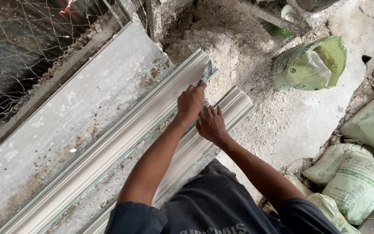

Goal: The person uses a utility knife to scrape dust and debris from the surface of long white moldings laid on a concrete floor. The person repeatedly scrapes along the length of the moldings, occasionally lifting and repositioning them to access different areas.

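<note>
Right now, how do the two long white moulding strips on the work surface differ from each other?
The upper moulding reaches farther, past the left hand, which works a scraper near its end. The lower moulding ends sooner and lies under the right hand, with no tool on it. Both are pale, ribbed and lie parallel.

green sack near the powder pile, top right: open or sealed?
Open. The green sack lies on its side beside the powder pile, its mouth gaping toward the right with the pale inner lining showing.
</note>
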